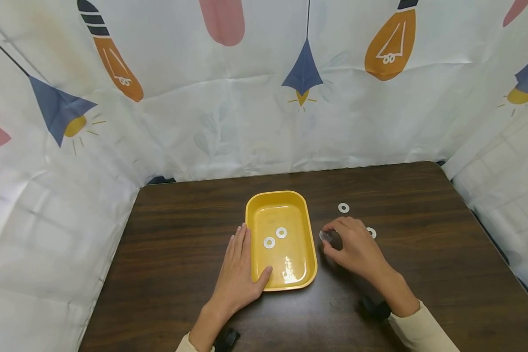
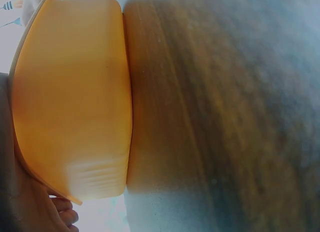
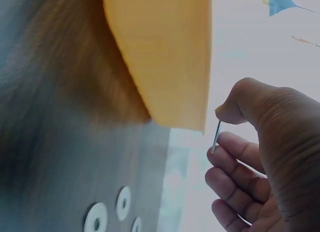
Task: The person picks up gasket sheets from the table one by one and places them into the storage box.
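Observation:
A yellow tray point(image 1: 286, 274) stands on the table with two flat metal washers, a near one point(image 1: 269, 242) and a farther one point(image 1: 281, 232), lying on its floor. My left hand point(image 1: 239, 276) rests along the tray's left side, fingers straight and thumb over the front left rim. Just right of the tray, my right hand point(image 1: 356, 247) pinches another washer point(image 3: 216, 137) between thumb and fingertips, seen edge-on in the right wrist view. Beyond that hand lies a loose washer point(image 1: 343, 208), and a second loose washer point(image 1: 371, 232) is partly hidden by it.
The dark wooden table point(image 1: 180, 234) reaches back to a white curtain point(image 1: 246, 122) printed with lamps and bulbs. Three loose washers, one of them this white ring point(image 3: 123, 203), show on the table in the right wrist view. Dark devices sit at both wrists.

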`<action>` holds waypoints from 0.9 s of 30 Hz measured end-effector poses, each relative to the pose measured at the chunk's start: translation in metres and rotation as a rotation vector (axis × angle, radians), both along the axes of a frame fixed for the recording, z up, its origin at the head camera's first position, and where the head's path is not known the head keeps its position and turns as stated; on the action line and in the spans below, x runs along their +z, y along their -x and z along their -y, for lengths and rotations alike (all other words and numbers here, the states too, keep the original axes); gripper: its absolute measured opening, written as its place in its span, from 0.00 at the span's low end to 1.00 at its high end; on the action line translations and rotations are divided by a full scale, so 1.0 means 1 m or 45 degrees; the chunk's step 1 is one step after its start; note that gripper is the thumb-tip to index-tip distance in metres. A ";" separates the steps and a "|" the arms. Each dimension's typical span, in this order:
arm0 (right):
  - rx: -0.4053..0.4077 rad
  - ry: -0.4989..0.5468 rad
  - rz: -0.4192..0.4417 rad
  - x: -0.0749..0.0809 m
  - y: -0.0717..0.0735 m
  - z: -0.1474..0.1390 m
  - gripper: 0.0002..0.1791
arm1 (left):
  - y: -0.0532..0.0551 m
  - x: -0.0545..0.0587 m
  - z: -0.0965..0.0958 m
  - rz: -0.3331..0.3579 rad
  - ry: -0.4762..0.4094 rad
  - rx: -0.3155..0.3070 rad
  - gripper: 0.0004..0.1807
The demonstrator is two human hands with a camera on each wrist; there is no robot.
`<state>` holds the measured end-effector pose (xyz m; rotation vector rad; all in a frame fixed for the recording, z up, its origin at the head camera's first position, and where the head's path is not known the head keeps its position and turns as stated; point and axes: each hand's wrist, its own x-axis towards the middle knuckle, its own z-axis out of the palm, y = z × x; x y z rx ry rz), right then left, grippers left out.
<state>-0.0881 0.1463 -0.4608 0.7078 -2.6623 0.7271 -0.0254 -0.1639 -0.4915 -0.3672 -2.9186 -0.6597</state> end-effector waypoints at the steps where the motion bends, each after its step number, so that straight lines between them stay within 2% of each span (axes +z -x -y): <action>1: 0.005 0.001 0.004 0.002 0.001 0.002 0.13 | 0.000 0.000 0.000 -0.003 0.000 -0.001 0.58; 11: 0.049 -0.004 0.013 0.018 0.007 0.014 0.13 | 0.001 0.001 -0.001 0.012 -0.005 -0.001 0.58; 18: 0.055 -0.007 0.061 0.022 0.007 0.021 0.13 | -0.002 0.001 0.001 0.035 -0.006 0.024 0.58; 21: 0.064 -0.005 0.050 0.023 0.009 0.022 0.13 | -0.002 0.001 0.000 0.046 -0.011 0.020 0.58; 27: 0.090 0.000 0.045 0.026 0.011 0.025 0.14 | 0.000 0.000 0.000 -0.005 -0.007 0.006 0.58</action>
